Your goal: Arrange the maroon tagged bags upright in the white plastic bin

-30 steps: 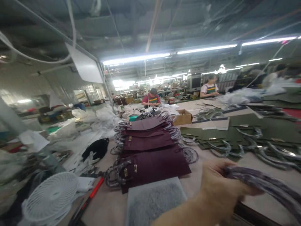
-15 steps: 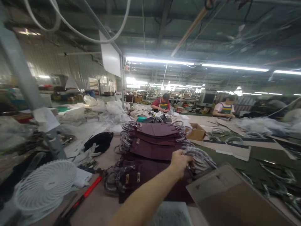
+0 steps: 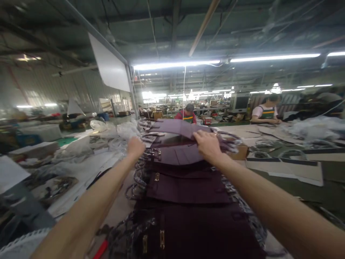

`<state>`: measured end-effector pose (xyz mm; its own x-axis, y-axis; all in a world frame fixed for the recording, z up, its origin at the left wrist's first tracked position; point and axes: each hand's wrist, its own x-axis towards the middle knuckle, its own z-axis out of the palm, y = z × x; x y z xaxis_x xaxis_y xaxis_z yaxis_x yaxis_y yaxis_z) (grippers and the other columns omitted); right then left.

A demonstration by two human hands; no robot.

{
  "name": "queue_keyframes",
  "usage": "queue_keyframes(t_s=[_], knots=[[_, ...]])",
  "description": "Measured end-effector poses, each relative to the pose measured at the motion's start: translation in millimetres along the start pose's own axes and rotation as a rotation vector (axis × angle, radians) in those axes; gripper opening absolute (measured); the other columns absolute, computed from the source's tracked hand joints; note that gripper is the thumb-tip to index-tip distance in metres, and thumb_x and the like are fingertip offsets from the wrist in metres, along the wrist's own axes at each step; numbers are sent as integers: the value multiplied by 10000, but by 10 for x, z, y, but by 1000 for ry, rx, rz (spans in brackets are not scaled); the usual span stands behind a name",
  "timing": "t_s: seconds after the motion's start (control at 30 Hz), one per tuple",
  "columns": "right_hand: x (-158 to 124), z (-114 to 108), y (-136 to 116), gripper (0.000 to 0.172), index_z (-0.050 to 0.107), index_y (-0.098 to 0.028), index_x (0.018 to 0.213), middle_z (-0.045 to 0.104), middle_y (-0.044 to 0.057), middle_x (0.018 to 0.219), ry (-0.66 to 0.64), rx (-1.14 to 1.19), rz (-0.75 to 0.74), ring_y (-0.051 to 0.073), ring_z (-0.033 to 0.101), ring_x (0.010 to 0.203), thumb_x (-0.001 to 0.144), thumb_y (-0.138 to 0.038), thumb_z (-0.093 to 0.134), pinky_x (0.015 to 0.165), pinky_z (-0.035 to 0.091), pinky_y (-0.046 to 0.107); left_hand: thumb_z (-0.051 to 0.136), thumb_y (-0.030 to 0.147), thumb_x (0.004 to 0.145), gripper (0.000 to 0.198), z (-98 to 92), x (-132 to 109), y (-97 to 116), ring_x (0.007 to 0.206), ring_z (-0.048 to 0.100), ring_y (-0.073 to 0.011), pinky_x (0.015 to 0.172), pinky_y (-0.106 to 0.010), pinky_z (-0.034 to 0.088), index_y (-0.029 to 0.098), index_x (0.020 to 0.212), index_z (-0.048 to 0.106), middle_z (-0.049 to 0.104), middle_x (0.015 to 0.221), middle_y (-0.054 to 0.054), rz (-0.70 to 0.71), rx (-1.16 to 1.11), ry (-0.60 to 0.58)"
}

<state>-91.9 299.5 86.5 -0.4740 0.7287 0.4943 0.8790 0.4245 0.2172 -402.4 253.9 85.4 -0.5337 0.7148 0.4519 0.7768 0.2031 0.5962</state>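
Note:
Dark purple handbags with plastic-wrapped handles and small gold clasps lie in overlapping rows in front of me. At the far end of the stack, one purple handbag is raised above the others, with a gap beneath it. My right hand is closed on its right part, fingers over the panel near the wrapped handles. On the other side my left hand is closed at the wrapped left handles. Motion blurs it, and its fingertips are partly hidden.
Clear plastic wrapping is heaped at the left, behind a metal post. A white fan and a red-handled tool are at the lower left. A cardboard box stands right of the stack. Two people work farther back.
My left hand has come into view at the stack's left side. My right hand has moved from the nearer right handles to the far bag, which is now raised. The view has shifted forward.

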Motion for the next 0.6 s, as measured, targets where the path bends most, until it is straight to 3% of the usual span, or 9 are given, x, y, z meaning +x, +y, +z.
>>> queue_keyframes(t_s=[0.03,0.07,0.13,0.23,0.37,0.47,0.6], knots=[[41,338,-152,517,507,-201,1461,543,190,1407,-48,32,-35,332,451,1318,960,-180,381,1096,277,515,585,176,853,302,147,-165,-168,1184,609,-401,989,-495,484,22,1110,624,631,1196,-289,22,41,20],[31,670,-288,507,537,-242,1444,557,153,1416,-103,56,-57,330,450,1332,946,-223,443,1121,264,515,514,181,900,323,310,-339,-314,1224,589,-369,1027,-477,473,39,1175,605,612,1248,-266,144,112,64],[-86,1249,-488,532,548,-247,1447,521,122,1484,-195,95,-76,345,424,1376,919,-311,518,1146,265,518,505,232,928,367,637,-654,-515,1328,516,-345,1111,-473,427,85,1253,591,548,1389,-231,418,230,14],[-248,1748,-548,621,415,-177,1546,351,136,1610,-228,114,-49,397,260,1483,954,-360,459,1187,179,595,564,322,926,441,1008,-884,-562,1459,363,-365,1189,-568,313,148,1332,570,448,1532,-199,722,357,-99],[-202,1842,-295,600,388,-230,1562,323,80,1631,-238,125,-45,362,218,1511,974,-337,433,1211,119,602,626,424,897,492,1235,-737,-378,1462,347,-404,1203,-648,194,132,1293,610,434,1536,-239,831,478,-141],[-165,1871,-79,604,365,-209,1573,285,96,1645,-241,141,6,378,168,1523,984,-331,416,1202,78,644,612,481,902,499,1382,-571,-311,1428,391,-409,1185,-627,225,130,1254,641,457,1514,-245,876,539,-186],[-155,2012,63,653,315,-163,1590,224,125,1662,-242,200,24,390,90,1535,985,-373,439,1199,-2,659,495,468,968,459,1640,-515,-391,1420,397,-390,1175,-616,224,155,1267,645,469,1507,-225,896,567,-173]])
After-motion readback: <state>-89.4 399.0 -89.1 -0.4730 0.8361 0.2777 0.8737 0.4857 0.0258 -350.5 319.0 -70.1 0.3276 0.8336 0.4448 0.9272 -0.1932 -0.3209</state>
